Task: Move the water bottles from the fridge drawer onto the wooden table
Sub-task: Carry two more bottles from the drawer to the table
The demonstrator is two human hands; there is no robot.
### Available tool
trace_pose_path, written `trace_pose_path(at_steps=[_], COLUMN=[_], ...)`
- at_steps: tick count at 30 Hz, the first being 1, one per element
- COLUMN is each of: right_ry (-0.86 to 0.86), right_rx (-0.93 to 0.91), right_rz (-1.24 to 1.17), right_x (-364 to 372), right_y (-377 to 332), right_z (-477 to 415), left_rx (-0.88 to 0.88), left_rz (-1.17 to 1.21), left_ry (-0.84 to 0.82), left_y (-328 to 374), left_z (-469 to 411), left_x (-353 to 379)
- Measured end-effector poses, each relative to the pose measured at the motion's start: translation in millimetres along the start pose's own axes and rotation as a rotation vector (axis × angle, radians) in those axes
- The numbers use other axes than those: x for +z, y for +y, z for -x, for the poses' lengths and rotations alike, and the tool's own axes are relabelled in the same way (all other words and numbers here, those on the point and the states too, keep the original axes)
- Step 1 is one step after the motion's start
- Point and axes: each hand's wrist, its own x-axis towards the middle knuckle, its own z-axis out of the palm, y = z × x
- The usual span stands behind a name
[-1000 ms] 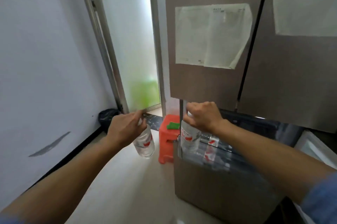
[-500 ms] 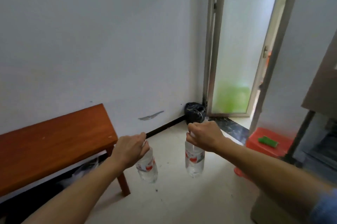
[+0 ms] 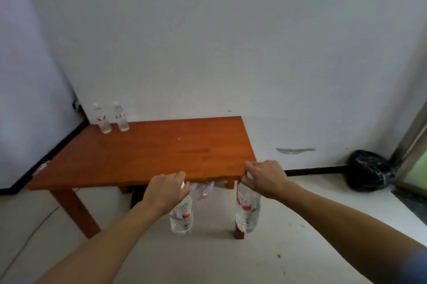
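The wooden table [image 3: 147, 154] stands against the white wall, its front edge just beyond my hands. My left hand [image 3: 165, 191] grips a clear water bottle [image 3: 182, 216] by its cap, and the bottle hangs below the table's front edge. My right hand [image 3: 265, 178] holds a second water bottle [image 3: 247, 211] by the cap near the table's front right corner. Two more water bottles, one [image 3: 101, 118] and the other [image 3: 120, 116], stand upright at the table's back left corner. The fridge is out of view.
A black plastic bag [image 3: 369, 170] lies on the floor at the right, beside a door frame [image 3: 413, 135]. Crumpled clear plastic [image 3: 203, 189] shows under the table. A small clear scrap [image 3: 40, 168] lies at the table's left edge. Pale floor spreads in front.
My view has swung left from the fridge drawer to face the table. Both hands carried their bottles along and now hang them at the table's front edge.
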Motion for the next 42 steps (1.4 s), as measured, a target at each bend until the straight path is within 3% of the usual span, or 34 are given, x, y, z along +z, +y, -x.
trace_pose_path(at_steps=[6,10,14,20,27,42], right_ry=[0.037,-0.055,-0.042,-0.076,-0.113,-0.069], right_rx=[-0.172,-0.256,-0.327,-0.412,-0.396,-0.121], right_rz=[0.010,-0.042,-0.045,-0.036,-0.040,-0.084], right_x=[47.9,72.7,95.0,120.8,156.8,207.2], right_y=[-31.2,-48.7,-67.1,-105.2,-159.0,-249.3], right_z=[-139.6,-239.5,-332.4,-424.1,-520.2,-748.9], left_rx=[-0.206,-0.316,-0.441,-0.582,-0.505,-0.321], left_rz=[-0.076,-0.093,-0.099,-0.019,-0.010,0.018], left_ry=[-0.103,-0.151,-0.101,-0.159,-0.203,-0.151], left_y=[-99.2,-156.8,-213.1,-285.5,-392.6,-649.7], left_z=[-25.9,-54.3,-82.3,-102.3,-129.5,-264.1], left_x=[47.7,57.9,67.7,101.6,147.8,227.2])
